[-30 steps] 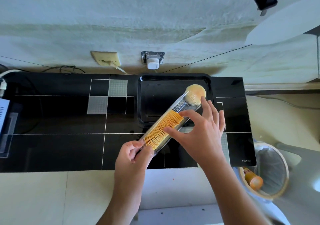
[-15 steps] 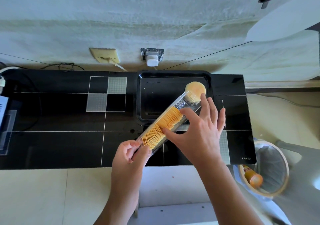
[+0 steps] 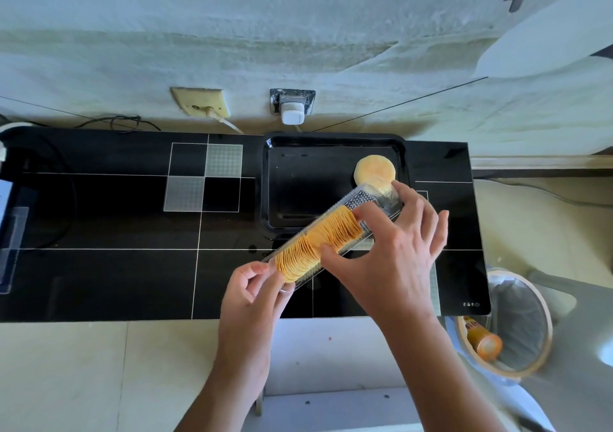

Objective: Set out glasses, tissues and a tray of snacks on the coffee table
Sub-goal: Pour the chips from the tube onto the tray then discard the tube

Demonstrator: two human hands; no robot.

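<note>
One long black glass coffee table (image 3: pixel 99 265) fills most of what I'm seeing, with a black tray (image 3: pixel 298 172) sitting at its far edge near the wall and a little pile of round crisps (image 3: pixel 374 167) already lying in the tray's right corner. Over the tray's near rim I've got the clear plastic crisp sleeve (image 3: pixel 335 232) held at a slant, right hand (image 3: pixel 391 259) with thumb and index pinching the stack of crisps inside and the other fingers spread, left hand (image 3: pixel 252 299) pinching the sleeve's near end.

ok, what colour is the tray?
Glossy black tray, clearest in the head view, the only one.
</note>
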